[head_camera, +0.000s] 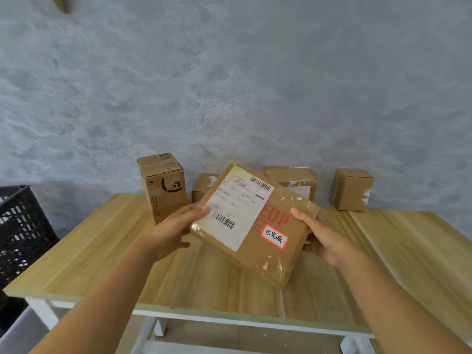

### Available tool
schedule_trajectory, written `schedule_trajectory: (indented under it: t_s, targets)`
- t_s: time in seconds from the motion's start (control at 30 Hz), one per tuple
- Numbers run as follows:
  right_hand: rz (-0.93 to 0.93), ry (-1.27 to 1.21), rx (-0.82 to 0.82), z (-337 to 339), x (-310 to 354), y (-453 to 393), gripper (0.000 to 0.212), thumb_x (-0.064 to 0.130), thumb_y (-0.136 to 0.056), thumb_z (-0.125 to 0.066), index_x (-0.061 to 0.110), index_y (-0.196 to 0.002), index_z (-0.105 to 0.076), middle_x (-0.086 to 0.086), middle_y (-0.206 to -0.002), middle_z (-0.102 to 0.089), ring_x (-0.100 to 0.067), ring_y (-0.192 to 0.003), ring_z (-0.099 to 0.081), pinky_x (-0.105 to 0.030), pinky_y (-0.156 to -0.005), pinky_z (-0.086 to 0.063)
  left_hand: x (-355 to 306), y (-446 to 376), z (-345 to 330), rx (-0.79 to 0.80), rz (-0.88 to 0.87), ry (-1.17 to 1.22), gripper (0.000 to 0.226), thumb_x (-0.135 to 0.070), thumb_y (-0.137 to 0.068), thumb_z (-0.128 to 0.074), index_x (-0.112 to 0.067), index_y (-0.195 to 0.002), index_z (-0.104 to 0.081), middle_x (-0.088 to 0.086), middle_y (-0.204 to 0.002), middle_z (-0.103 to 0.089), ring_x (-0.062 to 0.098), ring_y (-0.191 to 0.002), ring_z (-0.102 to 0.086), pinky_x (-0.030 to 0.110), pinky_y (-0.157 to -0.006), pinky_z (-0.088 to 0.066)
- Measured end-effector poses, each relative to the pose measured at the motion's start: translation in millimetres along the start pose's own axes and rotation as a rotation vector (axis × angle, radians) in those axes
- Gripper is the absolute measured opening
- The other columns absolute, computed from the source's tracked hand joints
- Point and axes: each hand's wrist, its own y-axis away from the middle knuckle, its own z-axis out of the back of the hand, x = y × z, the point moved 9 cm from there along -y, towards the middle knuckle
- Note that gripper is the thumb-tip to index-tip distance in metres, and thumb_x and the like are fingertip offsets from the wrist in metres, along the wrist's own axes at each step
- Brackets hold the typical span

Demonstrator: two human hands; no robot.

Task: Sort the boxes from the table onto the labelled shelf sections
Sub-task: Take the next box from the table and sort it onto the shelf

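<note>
I hold a flat brown cardboard parcel (258, 226) tilted above the wooden table (102, 251), its top toward me. It bears a white shipping label with barcodes, red print and a small red-edged sticker with handwritten characters. My left hand (173, 231) grips its left edge, thumb on the label. My right hand (321, 236) grips its right edge, thumb on top and fingers underneath. A tall upright box (163, 190) stands behind my left hand. Three smaller boxes sit along the back by the wall: one (203, 186), another (293, 180), and a cube (352, 190).
A grey plastered wall rises right behind the table. A black plastic crate (20, 231) stands off the table's left side, with a white container (23, 330) below it. The table has a white frame under its front edge. No shelf is in view.
</note>
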Motion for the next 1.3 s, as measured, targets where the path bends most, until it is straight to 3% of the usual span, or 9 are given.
schedule_trajectory:
  t_s: [0.13, 0.27, 0.33, 0.53, 0.7, 0.93, 1.07, 1.2, 1.3]
  targets:
    - [0.008, 0.099, -0.056, -3, 3, -2, 0.058, 0.046, -0.074, -0.079, 0.032, -0.125, -0.057, 0.002, -0.109, -0.075, -0.02, -0.096, -0.072, -0.041, -0.08, -0.057, 20, 2, -29, 0.122, 0.118, -0.124, 0.073, -0.068, -0.071, -0.073, -0.029, -0.13, -0.057, -0.005, -0.112, -0.074, 0.017, -0.103, -0.066, 0.045, -0.109, -0.041]
    - [-0.03, 0.14, -0.218, 6, -10, -6, 0.097, 0.08, -0.052, -0.078, 0.037, -0.134, -0.049, 0.01, -0.12, -0.069, -0.018, -0.11, -0.067, -0.048, -0.102, -0.05, 36, 0, -48, 0.105, 0.133, -0.095, 0.077, -0.071, -0.068, -0.07, -0.031, -0.131, -0.055, -0.006, -0.113, -0.074, 0.019, -0.109, -0.067, 0.047, -0.108, -0.043]
    - [-0.064, 0.164, -0.203, 4, -16, -6, 0.098, 0.086, -0.05, -0.073, 0.037, -0.133, -0.052, 0.011, -0.121, -0.069, -0.019, -0.114, -0.065, -0.048, -0.105, -0.047, 38, -2, -52, 0.093, 0.121, -0.023, 0.078, -0.067, -0.069, -0.074, -0.031, -0.134, -0.051, -0.004, -0.115, -0.074, 0.02, -0.11, -0.068, 0.048, -0.106, -0.046]
    - [-0.124, 0.165, -0.096, 0, -20, 3, 0.107, 0.085, -0.044, -0.077, 0.045, -0.138, -0.045, 0.012, -0.12, -0.07, -0.021, -0.116, -0.064, -0.053, -0.108, -0.043, 20, -4, -58, -0.012, 0.022, 0.174, 0.05, -0.028, -0.086, -0.071, -0.023, -0.129, -0.047, 0.008, -0.11, -0.075, 0.028, -0.099, -0.073, 0.042, -0.082, -0.059]
    - [-0.046, 0.077, -0.237, 19, -5, 33, 0.067, 0.051, -0.079, -0.077, 0.031, -0.132, -0.041, 0.005, -0.111, -0.07, -0.02, -0.102, -0.069, -0.048, -0.099, -0.052, 1, -4, -71, -0.035, -0.06, 0.148, 0.03, -0.034, -0.089, -0.068, -0.03, -0.112, -0.051, 0.002, -0.101, -0.077, 0.023, -0.09, -0.075, 0.034, -0.073, -0.06]
    - [0.05, 0.089, -0.438, 52, 15, 111, 0.062, 0.052, -0.088, -0.067, 0.031, -0.14, -0.041, 0.005, -0.112, -0.071, -0.02, -0.101, -0.07, -0.048, -0.097, -0.054, -32, -2, -116, 0.187, -0.14, 0.106, 0.059, -0.053, -0.081, -0.068, -0.028, -0.131, -0.053, 0.0, -0.11, -0.075, 0.022, -0.098, -0.074, 0.04, -0.085, -0.058]
    - [0.05, 0.1, -0.644, 70, 5, 180, 0.052, 0.053, -0.09, -0.062, 0.031, -0.134, -0.045, 0.001, -0.105, -0.073, -0.015, -0.084, -0.075, -0.031, -0.07, -0.059, -27, 14, -164, 0.349, -0.117, 0.072, 0.049, -0.047, -0.089, -0.065, -0.028, -0.132, -0.05, 0.0, -0.111, -0.075, 0.02, -0.097, -0.074, 0.037, -0.083, -0.059]
    - [0.04, 0.087, -0.842, 84, -17, 258, 0.055, 0.054, -0.088, -0.065, 0.028, -0.133, -0.048, -0.002, -0.105, -0.074, -0.02, -0.088, -0.075, -0.043, -0.084, -0.06, -11, 42, -210, 0.505, -0.149, -0.042, 0.06, -0.049, -0.088, -0.066, -0.025, -0.139, -0.046, -0.003, -0.114, -0.074, 0.018, -0.1, -0.073, 0.046, -0.094, -0.056]
    - [0.049, 0.047, -0.961, 93, -29, 323, 0.053, 0.051, -0.089, -0.066, 0.026, -0.133, -0.048, -0.002, -0.105, -0.074, -0.02, -0.088, -0.075, -0.042, -0.084, -0.06, -4, 77, -248, 0.62, -0.146, -0.13, 0.063, -0.055, -0.086, -0.066, -0.028, -0.139, -0.043, -0.007, -0.114, -0.074, 0.015, -0.1, -0.072, 0.045, -0.097, -0.054]
